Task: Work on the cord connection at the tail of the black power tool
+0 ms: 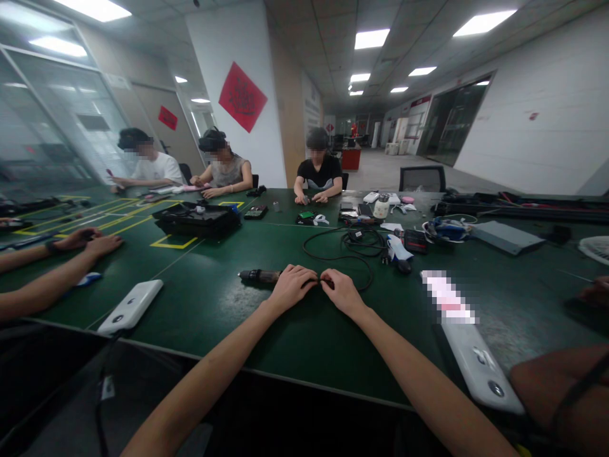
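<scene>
A dark electric screwdriver point(259, 276) lies on the green table, its narrow tip pointing left. My left hand point(294, 285) is closed over the rear end of it, hiding that part. Just to the right, my right hand point(341, 291) is closed in a pinch, its fingertips almost meeting those of the left. A black cable point(333, 255) loops beyond both hands, and one stretch of it curves down to the back of my right hand. What sits between the fingertips is hardly visible.
White power banks lie left point(133, 306) and right point(485, 365) of my arms. A black tray point(197, 219) stands far left; a blue-and-white bundle point(447, 230) and a grey box point(508, 237) lie far right. Co-workers sit across, and other people's arms reach in at both sides.
</scene>
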Motion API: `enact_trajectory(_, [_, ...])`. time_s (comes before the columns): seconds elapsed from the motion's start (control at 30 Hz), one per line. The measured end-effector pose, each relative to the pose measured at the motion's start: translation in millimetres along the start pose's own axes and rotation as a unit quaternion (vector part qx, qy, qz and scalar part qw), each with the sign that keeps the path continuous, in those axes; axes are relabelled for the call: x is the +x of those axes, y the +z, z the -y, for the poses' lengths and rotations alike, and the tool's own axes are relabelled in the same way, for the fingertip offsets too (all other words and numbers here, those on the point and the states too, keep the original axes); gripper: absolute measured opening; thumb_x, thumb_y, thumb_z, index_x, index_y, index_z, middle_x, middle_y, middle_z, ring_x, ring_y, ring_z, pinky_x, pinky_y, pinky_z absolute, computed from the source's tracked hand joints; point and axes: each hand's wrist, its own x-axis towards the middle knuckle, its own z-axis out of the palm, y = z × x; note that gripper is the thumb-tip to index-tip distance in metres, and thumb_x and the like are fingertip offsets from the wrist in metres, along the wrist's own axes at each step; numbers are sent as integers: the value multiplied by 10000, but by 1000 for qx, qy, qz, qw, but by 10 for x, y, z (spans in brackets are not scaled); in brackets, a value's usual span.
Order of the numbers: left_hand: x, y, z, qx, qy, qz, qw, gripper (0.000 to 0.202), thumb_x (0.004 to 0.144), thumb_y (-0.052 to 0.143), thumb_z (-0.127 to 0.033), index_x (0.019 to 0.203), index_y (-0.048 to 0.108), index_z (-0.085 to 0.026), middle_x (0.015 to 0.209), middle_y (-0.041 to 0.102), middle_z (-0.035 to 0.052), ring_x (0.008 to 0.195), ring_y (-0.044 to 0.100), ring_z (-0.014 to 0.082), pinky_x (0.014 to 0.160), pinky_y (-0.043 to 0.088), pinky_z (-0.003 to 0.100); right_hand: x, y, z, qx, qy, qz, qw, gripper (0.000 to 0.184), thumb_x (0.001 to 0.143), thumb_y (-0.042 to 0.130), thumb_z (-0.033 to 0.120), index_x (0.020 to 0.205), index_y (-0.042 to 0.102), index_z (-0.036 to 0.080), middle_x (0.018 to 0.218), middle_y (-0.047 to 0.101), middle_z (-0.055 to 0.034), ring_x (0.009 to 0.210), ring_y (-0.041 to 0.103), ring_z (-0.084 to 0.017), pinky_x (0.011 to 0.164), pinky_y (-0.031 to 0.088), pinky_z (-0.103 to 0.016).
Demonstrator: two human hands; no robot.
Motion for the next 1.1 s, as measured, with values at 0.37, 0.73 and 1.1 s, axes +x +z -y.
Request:
enact_trajectory(0.37, [-14, -27, -11, 0, 7, 5, 1000, 165, 1035, 579, -321, 1161, 685, -307, 1191, 739, 16, 1112, 640, 226, 971, 412, 420, 1, 3, 2, 5, -2, -2, 1000, 127, 957, 611, 175, 1048, 674, 240, 1009, 706, -44, 911, 667, -203, 834, 528, -318])
enact_trajectory(0.73, [-12, -77, -35, -2, 7, 5, 1000, 157, 1051, 556, -354, 1141, 667, -290, 1157, 739, 20, 1068, 641, 231, 940, 404, 420, -8, -16, 14, 3, -4, 0, 1000, 119, 978, 601, 181, 1050, 675, 239, 1032, 706, -49, 923, 669, -205, 839, 534, -325])
enact_trajectory(1.1, [-11, -79, -32, -2, 12, 8, 1000, 185, 1054, 566, -379, 1184, 671, -298, 1192, 740, 29, 1092, 639, 239, 939, 402, 427, -10, -21, 25, 3, -7, 6, 1000, 122, 989, 597, 188, 1061, 679, 241, 1045, 708, -55, 947, 670, -211, 860, 536, -332])
